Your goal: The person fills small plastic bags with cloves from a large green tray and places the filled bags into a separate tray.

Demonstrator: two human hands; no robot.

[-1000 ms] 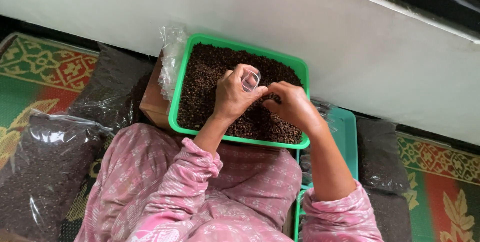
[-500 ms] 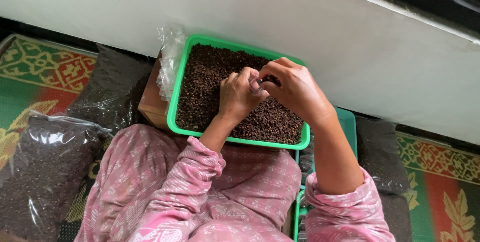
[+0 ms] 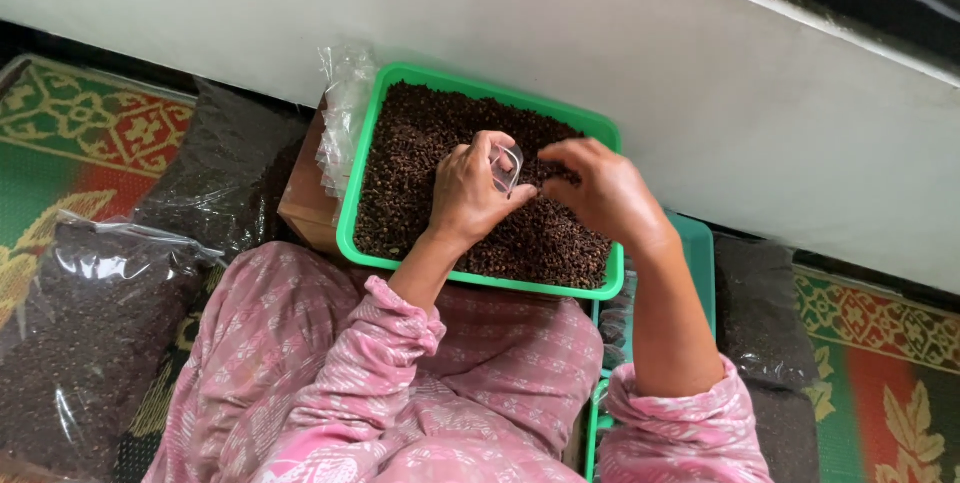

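Left hand [image 3: 472,193] grips clear cup [image 3: 506,167] over green tray [image 3: 352,205]; right hand [image 3: 603,193], at 3 o'clock, fingers curled, pinching dark grains [image 3: 420,143].

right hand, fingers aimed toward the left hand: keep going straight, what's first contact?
Likely the small clear plastic cup held in the left hand. The right hand has its fingertips pointing at it across a narrow gap, just above the dark dried spice in the green tray. Depth is unclear; it may brush the spice first.
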